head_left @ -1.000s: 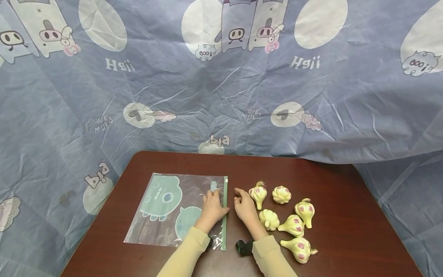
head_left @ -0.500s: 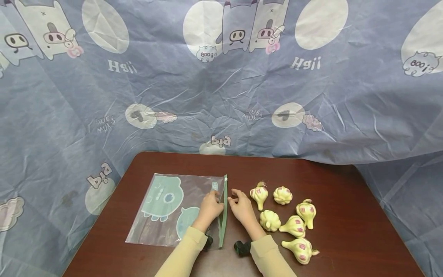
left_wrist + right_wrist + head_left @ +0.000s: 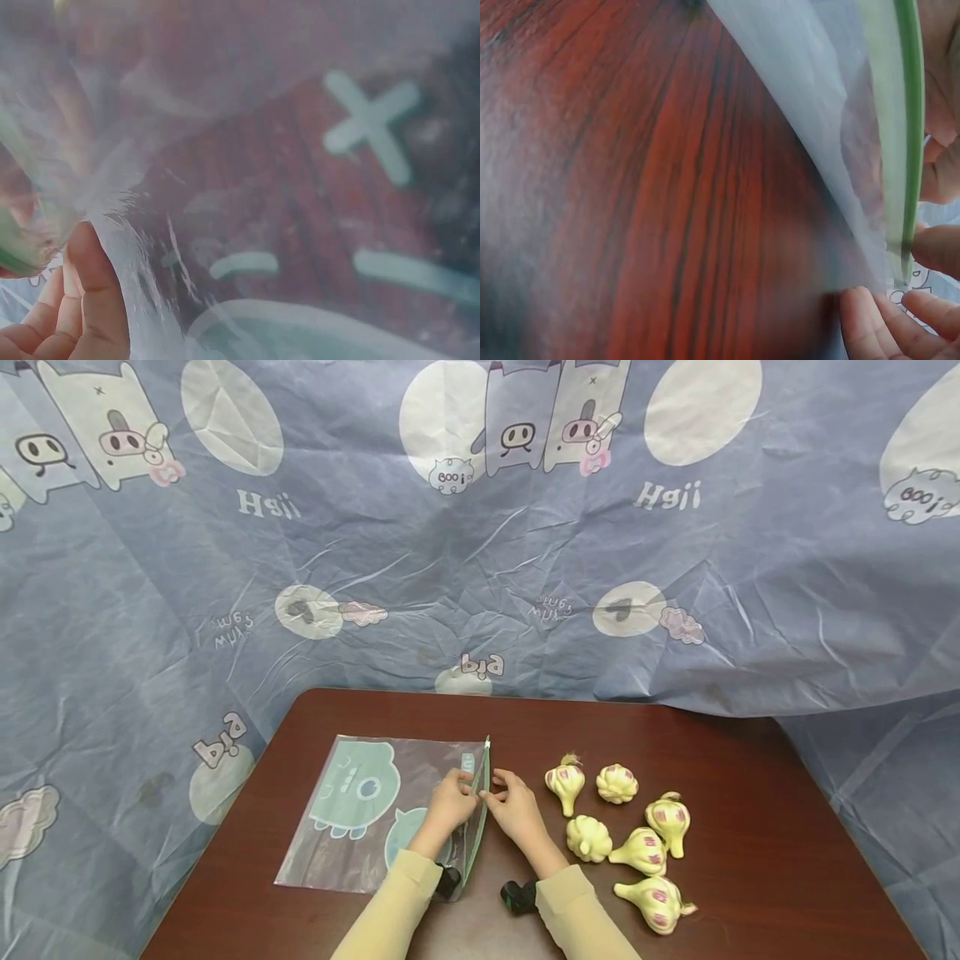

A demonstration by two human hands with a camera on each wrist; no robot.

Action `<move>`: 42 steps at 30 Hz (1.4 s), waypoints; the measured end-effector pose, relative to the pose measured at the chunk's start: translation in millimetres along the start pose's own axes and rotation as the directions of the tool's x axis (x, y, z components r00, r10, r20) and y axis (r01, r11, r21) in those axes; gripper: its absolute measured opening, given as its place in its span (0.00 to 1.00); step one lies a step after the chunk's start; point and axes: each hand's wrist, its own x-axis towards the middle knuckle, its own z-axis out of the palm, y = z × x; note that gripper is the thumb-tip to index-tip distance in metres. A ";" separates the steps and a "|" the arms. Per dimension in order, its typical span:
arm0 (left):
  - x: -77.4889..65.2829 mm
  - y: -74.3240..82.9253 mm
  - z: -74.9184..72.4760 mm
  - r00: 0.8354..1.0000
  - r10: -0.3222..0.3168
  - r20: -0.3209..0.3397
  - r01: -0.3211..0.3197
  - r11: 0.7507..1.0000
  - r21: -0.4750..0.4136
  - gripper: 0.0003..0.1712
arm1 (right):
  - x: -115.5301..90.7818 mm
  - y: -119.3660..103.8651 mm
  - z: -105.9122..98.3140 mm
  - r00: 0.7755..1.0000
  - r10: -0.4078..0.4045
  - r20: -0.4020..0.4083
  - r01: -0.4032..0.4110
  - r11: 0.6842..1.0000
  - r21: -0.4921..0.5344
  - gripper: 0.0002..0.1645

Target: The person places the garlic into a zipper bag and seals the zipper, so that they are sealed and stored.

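Note:
A clear plastic zip bag (image 3: 356, 787) printed with pale green cartoon monsters lies on the table, its green-edged mouth (image 3: 483, 768) lifted upright at the right. My left hand (image 3: 450, 803) pinches the film just inside that edge, thumb and fingertips together. Facing it from the other side, my right hand (image 3: 514, 806) pinches the edge between thumb and fingers. Up close in the right wrist view, the green strip (image 3: 910, 112) rises beside the fingertips (image 3: 859, 300). Through the left wrist view, wrinkled film (image 3: 240, 165) spreads beside the pinching fingers (image 3: 97, 292).
Several garlic bulbs (image 3: 588, 838) lie loosely grouped to the right of my right hand, one with a tuft of roots (image 3: 572, 760). The dark red wooden table (image 3: 750, 827) ends at a blue patterned cloth (image 3: 525, 568) hung behind it.
The bag's green edge has been raised off the table and tilted leftward. My right hand has moved left from beside the garlic onto the edge; my left hand has shifted slightly left.

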 end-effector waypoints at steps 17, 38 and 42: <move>-3.4 -0.7 -14.1 0.989 0.121 -0.082 -0.120 0.993 0.016 0.21 | -1.6 -3.1 1.3 0.994 -0.087 -0.060 0.084 0.995 -0.059 0.26; -3.5 -15.6 -20.3 0.891 0.454 -0.020 -0.422 0.844 0.332 0.16 | -10.2 1.1 -1.6 0.858 -0.513 0.015 0.392 0.637 -0.664 0.21; -5.2 -9.1 -23.6 0.923 0.383 0.026 -0.376 0.889 0.259 0.20 | -13.1 -3.8 -5.3 0.835 -0.528 0.154 0.480 0.563 -0.673 0.18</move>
